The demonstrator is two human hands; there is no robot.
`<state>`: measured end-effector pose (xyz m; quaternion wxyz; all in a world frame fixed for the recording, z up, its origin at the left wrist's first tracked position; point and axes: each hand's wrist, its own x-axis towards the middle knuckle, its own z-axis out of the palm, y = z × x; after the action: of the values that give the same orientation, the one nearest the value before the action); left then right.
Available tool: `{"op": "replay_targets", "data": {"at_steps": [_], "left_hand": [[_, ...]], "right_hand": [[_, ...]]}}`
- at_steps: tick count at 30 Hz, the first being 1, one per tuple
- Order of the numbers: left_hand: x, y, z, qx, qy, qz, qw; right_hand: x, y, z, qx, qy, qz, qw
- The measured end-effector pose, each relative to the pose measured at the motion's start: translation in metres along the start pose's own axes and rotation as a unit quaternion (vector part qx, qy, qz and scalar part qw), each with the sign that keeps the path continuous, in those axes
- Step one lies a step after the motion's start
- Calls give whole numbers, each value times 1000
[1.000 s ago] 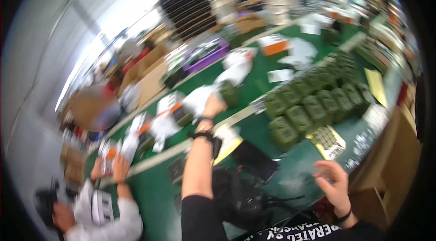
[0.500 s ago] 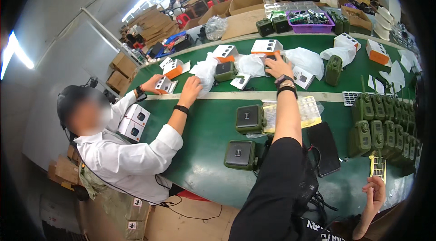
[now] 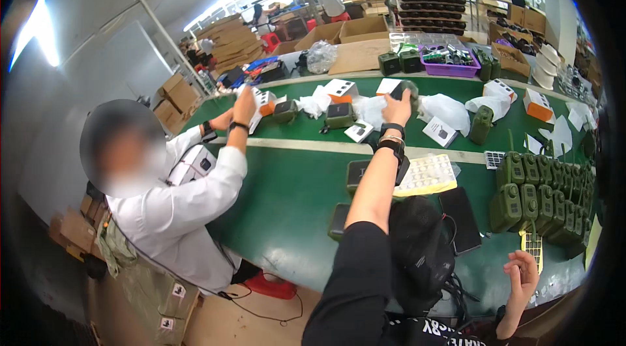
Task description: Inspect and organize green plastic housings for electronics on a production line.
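My left hand (image 3: 396,110) reaches over the green table with its fingers closed round a green box-shaped device with a dark face (image 3: 396,91). Much of that device is hidden by the fingers. Behind it stands a white and orange box (image 3: 386,87), and a white bag (image 3: 370,113) lies beside my wrist. Another green device with a black front (image 3: 340,115) sits to the left, with a small white box (image 3: 358,131) in front of it. At the lower right, my right hand (image 3: 523,275) is open, fingers loosely bent and holding nothing, near a yellow grid sheet (image 3: 532,248).
On the left, a co-worker in a white shirt (image 3: 189,196) handles a white box (image 3: 262,108). Rows of green handheld radios (image 3: 521,199) crowd the right side. A black bag (image 3: 420,248) and a flat black tablet-like item (image 3: 460,221) lie near me. A purple basket (image 3: 450,70) stands behind.
My left hand has closed on the green device and lifted it off the table. The co-worker's hands have come together at a box farther back. The view has shifted slightly.
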<state>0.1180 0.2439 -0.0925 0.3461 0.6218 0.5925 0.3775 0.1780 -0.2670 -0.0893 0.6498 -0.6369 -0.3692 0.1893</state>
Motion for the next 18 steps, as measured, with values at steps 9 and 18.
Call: {"op": "replay_targets", "data": {"at_steps": [9, 18], "left_hand": [[-269, 39, -101, -389, -265, 334, 816], [-402, 20, -203, -516, -330, 191, 767]], "right_hand": [[6, -56, 68, -80, -8, -231, 970], [-55, -53, 90, 87, -138, -133, 978]]}}
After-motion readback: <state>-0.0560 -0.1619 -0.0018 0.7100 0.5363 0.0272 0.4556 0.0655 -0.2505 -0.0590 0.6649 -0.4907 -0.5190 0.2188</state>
